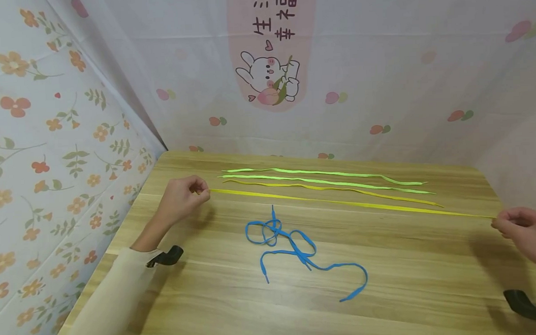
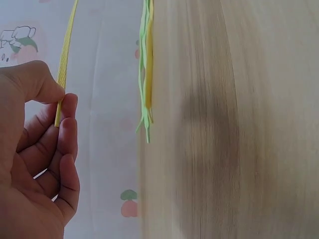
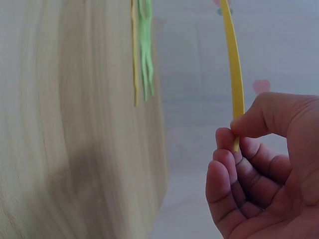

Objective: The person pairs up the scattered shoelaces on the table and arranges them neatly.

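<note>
A yellow shoelace (image 1: 331, 202) is stretched nearly straight between both hands, above the table. My left hand (image 1: 182, 196) pinches one end between thumb and forefinger; in the left wrist view the lace tip (image 2: 58, 119) pokes out below the thumb. At the far right my right hand (image 1: 525, 230) pinches the other end, its tip (image 3: 236, 144) showing beneath the thumb in the right wrist view. Just behind lie another yellow shoelace (image 1: 322, 188) and two light green shoelaces, the nearer (image 1: 314, 179) and the farther (image 1: 326, 172), side by side lengthwise.
A tangle of blue shoelaces (image 1: 297, 250) lies looped on the wooden table (image 1: 237, 306), in front of the stretched lace. Behind the table's back edge hangs a white printed cloth (image 1: 193, 66), with a flowered cloth (image 1: 32, 146) on the left.
</note>
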Available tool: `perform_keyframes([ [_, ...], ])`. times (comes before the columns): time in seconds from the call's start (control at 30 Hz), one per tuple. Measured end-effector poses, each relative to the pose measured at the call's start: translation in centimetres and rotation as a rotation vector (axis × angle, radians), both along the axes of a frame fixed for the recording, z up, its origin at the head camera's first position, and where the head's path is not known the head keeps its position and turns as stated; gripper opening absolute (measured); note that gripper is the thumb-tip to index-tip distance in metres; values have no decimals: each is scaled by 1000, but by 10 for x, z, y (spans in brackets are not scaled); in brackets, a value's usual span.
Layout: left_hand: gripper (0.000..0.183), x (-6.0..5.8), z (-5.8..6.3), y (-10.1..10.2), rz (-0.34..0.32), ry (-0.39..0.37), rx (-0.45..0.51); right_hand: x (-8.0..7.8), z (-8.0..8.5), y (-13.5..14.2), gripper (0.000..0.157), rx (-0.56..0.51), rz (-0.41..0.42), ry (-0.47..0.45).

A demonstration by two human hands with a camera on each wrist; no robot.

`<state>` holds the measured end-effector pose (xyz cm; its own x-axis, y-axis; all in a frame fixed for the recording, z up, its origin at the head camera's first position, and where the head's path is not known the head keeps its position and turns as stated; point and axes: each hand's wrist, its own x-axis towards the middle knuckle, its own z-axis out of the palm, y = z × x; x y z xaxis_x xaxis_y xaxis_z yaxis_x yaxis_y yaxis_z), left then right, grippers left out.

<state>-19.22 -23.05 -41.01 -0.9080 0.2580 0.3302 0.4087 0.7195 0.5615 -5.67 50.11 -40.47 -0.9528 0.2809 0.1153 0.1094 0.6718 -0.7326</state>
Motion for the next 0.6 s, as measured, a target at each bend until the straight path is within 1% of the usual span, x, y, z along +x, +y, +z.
perform_keyframes([
  [0.13, 9, -7, -1, 1, 0, -39, -33, -6, 0, 6, 17, 117, 15, -77],
  [0.2, 10, -12, -2, 1, -1, -67, -43, -10, 0, 7, 20, 172, 23, -111],
  [0.27, 11, -17, -2, 2, 0, -100, -48, -14, 1, 6, 26, 235, 20, -138],
  [0.33, 11, -22, -3, 2, 2, -126, -54, -19, 2, 4, 32, 276, 16, -165],
  [0.4, 12, -26, -3, 2, 6, -147, -66, -24, 3, 1, 35, 317, 16, -176],
  [0.47, 13, -30, -4, 2, 11, -162, -82, -28, 3, -1, 37, 335, 24, -186],
  [0.6, 15, -37, -5, 3, 24, -191, -104, -36, 0, -4, 37, 355, 38, -173],
])
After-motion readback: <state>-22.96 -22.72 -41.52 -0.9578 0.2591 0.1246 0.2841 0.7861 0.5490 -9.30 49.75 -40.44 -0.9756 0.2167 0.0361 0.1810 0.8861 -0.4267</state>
